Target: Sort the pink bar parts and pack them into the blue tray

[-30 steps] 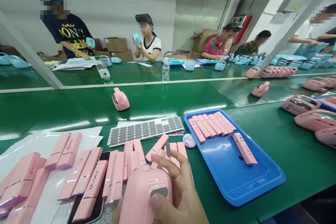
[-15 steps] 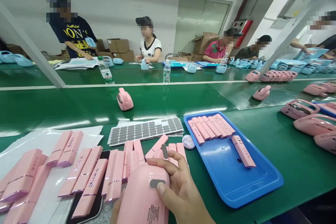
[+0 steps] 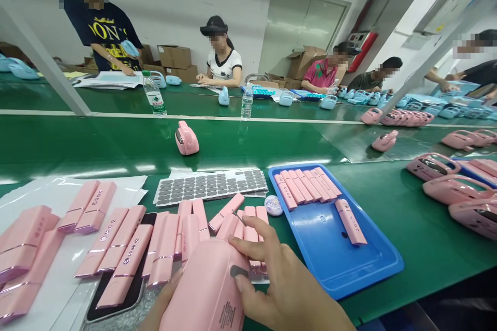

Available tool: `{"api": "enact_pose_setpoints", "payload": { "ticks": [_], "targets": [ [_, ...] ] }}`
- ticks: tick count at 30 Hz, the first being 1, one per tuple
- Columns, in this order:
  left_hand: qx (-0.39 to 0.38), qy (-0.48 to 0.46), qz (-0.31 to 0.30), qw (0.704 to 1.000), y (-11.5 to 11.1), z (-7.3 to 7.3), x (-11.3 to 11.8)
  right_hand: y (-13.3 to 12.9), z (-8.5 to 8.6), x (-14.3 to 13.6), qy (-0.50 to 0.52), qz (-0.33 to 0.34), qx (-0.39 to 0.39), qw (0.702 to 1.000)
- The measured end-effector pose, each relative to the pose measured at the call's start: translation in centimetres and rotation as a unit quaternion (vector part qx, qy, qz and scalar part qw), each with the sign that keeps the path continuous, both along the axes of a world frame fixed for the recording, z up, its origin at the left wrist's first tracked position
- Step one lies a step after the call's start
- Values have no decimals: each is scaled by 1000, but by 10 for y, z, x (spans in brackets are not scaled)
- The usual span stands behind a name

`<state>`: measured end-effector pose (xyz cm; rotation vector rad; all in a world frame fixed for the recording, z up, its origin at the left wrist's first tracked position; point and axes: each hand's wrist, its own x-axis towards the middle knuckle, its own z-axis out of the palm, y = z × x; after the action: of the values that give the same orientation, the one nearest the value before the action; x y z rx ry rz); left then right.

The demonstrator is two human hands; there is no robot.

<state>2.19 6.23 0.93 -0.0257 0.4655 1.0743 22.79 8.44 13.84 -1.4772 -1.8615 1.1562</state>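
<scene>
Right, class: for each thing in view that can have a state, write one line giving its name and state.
Pink plastic device shell: held in both hands, grey pad stuck on.
Right hand: thumb beside the pad.
Left hand: underneath, mostly hidden.
Blue plastic tray: partly filled.
Grey sticker sheet: flat, nearly full.
Clear water bottle: upright, capped.

Right ahead of your hands, pink bars (image 3: 166, 248) crowd the table edge to edge, with the grey sticker sheet (image 3: 212, 186) just behind them. To your right, the blue tray (image 3: 349, 264) blocks the way with its raised rim, though its near half lies bare. Beyond the sheet, the green belt (image 3: 97, 147) is open except for one pink case (image 3: 187, 138).
</scene>
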Motion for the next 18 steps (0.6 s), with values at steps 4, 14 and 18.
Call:
{"api": "enact_pose_setpoints", "payload": {
  "ticks": [4,14,18],
  "targets": [
    [-24,17,1,1000,1,-6,-5,-1,-6,4,13,-4,1,1000],
    [20,9,15,1000,9,23,11,-2,-21,-4,163,-98,-36,981],
    [16,8,13,1000,9,27,18,-1,-25,-3,247,-86,-62,963]
  ]
}}
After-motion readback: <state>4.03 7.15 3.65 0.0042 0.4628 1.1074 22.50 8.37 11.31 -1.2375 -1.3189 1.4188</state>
